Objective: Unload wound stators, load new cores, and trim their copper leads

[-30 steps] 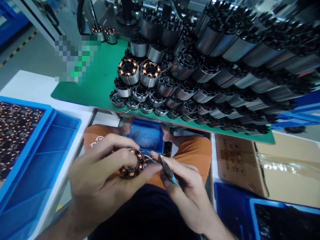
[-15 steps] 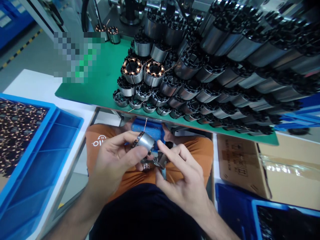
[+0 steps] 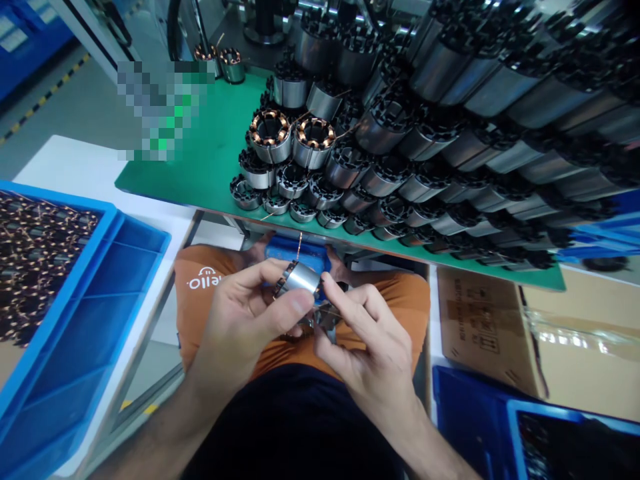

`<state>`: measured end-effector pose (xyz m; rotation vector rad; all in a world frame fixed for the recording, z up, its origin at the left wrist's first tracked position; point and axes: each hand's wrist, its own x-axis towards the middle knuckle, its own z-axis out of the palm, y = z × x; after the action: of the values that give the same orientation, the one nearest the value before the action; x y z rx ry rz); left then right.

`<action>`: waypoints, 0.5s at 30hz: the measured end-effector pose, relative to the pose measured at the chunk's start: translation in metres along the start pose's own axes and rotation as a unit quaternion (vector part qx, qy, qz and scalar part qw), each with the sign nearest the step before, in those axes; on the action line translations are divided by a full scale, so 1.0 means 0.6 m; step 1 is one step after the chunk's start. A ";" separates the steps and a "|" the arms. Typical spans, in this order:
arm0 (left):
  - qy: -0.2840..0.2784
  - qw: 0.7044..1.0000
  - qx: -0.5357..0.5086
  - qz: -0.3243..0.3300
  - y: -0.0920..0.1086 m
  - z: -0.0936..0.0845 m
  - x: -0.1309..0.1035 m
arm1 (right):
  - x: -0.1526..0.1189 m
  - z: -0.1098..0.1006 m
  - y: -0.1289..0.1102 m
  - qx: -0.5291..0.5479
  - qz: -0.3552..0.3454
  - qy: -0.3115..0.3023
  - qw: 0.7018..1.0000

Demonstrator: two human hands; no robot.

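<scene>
Over the lap, my left hand (image 3: 250,310) grips a silver ring-shaped metal core (image 3: 301,280) between thumb and fingers. The core lies tilted on its side, and a thin copper wire (image 3: 299,245) sticks up from it. My right hand (image 3: 367,327) is at the core's right end, its index fingertip at the rim and its thumb lower down. Between that thumb and index finger is a dark metallic object (image 3: 327,317), partly hidden; whether the fingers grip it is unclear.
Rows of stacked metal cores (image 3: 385,177) cover much of the green board (image 3: 170,167). Two copper-wound cores (image 3: 270,137) stand on the stack's left. A blue crate (image 3: 107,267) of wound parts is at left; a cardboard box (image 3: 480,327) and another blue crate (image 3: 515,440) are at right.
The view has shifted slightly. The core in my left hand has turned a little, and its wire now points more upright. Both hands stay close around it.
</scene>
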<state>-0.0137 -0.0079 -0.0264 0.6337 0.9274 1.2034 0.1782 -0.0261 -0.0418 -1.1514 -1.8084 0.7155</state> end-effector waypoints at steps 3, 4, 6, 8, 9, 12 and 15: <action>-0.001 1.000 0.003 -0.001 -0.001 0.000 -0.001 | -0.001 0.000 0.002 0.006 0.001 -0.006 1.000; 0.000 1.000 0.000 -0.002 -0.001 0.000 -0.001 | -0.001 0.000 0.003 0.007 0.002 -0.007 1.000; 0.001 1.000 -0.005 -0.002 -0.001 0.002 -0.003 | -0.001 0.000 0.004 0.009 0.004 -0.010 1.000; 0.004 1.000 -0.005 0.000 -0.002 0.003 -0.003 | -0.001 0.000 0.006 0.012 0.005 -0.013 1.000; 0.006 1.000 -0.003 0.004 -0.002 0.004 -0.003 | -0.001 0.000 0.007 0.014 0.006 -0.017 1.000; 0.028 0.999 -0.008 0.021 -0.010 0.004 0.000 | 0.000 0.000 0.012 0.026 0.013 -0.043 0.999; 0.081 0.996 -0.015 0.024 -0.030 0.000 0.007 | 0.001 0.003 0.022 0.019 0.020 -0.064 0.998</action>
<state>-0.0043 -0.0084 -0.0422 0.5436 1.0329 1.3232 0.1822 -0.0201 -0.0529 -1.1421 -1.8737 0.8622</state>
